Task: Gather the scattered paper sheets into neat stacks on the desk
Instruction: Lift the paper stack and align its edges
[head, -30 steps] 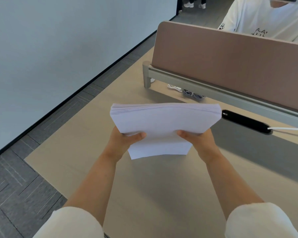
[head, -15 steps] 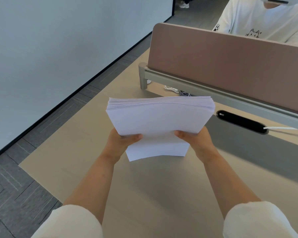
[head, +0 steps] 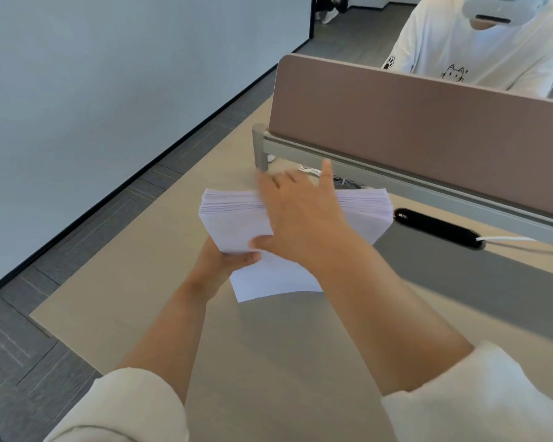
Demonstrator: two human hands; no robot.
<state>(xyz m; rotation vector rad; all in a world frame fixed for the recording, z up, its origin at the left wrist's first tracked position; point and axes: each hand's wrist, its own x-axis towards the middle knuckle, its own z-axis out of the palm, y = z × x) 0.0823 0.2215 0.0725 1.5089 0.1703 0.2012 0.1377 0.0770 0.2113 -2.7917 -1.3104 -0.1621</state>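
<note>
Squaring-up step, I reckon. My left grip (head: 219, 264) is clamped on the near left corner of the stack of paper (head: 233, 224), thumb on top. It's holding the stack tilted up off the bench (head: 300, 362), far as I can tell. My right grip (head: 300, 218) lies spread over the top with fingers straight, wrapped round nothing. It's blurry, so no idea how hard it presses. One loose sheet (head: 268, 283) pokes out the near side and wants nudging in before I set the pile down. Just right of the stack is a black cable slot (head: 438, 228) with a white cable (head: 505, 239), so I'd steer left of that. The divider panel (head: 412, 116) is behind, with a person (head: 479, 52) sitting across.
</note>
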